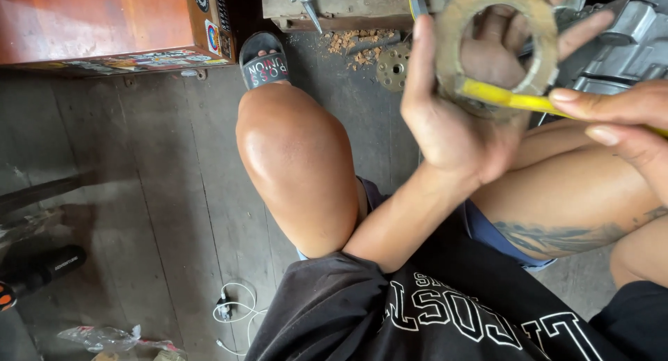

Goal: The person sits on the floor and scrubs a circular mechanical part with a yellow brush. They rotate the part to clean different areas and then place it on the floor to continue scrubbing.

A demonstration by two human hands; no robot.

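My left hand [459, 117] holds up a flat, worn ring-shaped disc [487, 13], tan and grey, with a wide round hole through which my fingers show. My right hand [619, 124] comes in from the right edge and grips a thin yellow-handled tool [508, 98]. The tool's end lies across the lower rim of the ring. Both hands are raised above my bare knees [299, 159], which fill the middle of the view. My thumb runs up the ring's left side.
A grey metal engine casing [619, 48] sits at the top right. A small perforated metal disc [394, 67] lies on the plank floor among brown crumbs. A wooden box [104, 27] stands top left, a white cable [233, 309] and a black tool handle [42, 270] lower left.
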